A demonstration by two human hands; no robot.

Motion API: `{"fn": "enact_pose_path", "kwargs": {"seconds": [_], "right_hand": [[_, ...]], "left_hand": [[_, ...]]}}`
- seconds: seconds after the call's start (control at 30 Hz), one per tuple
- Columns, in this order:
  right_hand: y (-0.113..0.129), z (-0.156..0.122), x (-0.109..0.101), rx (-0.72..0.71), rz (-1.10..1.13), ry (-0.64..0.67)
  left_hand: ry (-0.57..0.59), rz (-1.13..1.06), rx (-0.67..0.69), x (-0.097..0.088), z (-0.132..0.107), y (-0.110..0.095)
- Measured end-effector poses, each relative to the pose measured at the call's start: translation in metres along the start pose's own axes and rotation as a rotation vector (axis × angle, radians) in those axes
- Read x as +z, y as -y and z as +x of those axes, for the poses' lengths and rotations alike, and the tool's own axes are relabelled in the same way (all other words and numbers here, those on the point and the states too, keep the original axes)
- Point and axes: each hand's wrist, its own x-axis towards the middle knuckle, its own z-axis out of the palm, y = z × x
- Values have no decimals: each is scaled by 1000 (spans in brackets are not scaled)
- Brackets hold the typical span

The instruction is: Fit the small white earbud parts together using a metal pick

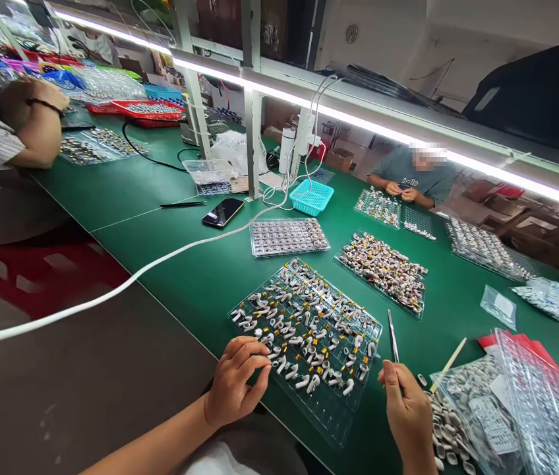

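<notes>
My left hand (240,381) is at the near left edge of a clear plastic tray (322,412), with thumb and fingertips drawn together. Anything between those fingertips is too small to make out. Rows of light grey earbud shells (287,328), many with small orange tabs, fill most of the tray. To the right of the tray, my right hand (408,412) is closed around the near end of metal tweezers (393,336), which point away from me. Loose shells (450,429) lie beside my right wrist.
Behind the tray are a second tray (289,237), a heaped tray of parts (383,270), a phone (223,212) and a turquoise basket (312,198). A white cable (161,264) crosses the left side. Bagged shells (482,396) lie right. Two co-workers sit at the bench.
</notes>
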Motion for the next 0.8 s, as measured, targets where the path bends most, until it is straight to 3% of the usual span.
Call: {"fn": "enact_pose_path", "kwargs": {"seconds": [0.8], "right_hand": [[-3,-1,-1,1,-10,11]], "left_hand": [[0,1,9,0,2,-1]]}}
